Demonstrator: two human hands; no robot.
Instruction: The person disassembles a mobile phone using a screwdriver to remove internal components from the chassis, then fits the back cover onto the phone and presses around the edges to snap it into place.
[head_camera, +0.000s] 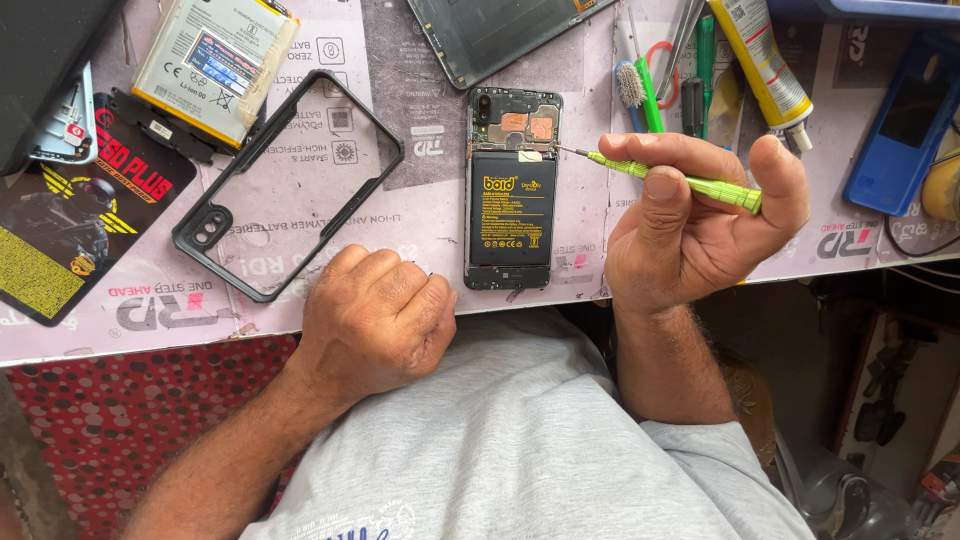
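The right hand grips a green screwdriver, tip pointing to nine o'clock, touching the opened phone lengthwise on the tabletop. The left hand, fisted, rests at seven o'clock.

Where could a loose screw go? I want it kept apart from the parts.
Bare mat lies between the black case frame and the opened phone, above the left hand. The top right, around the toothbrush and glue tube, is crowded.
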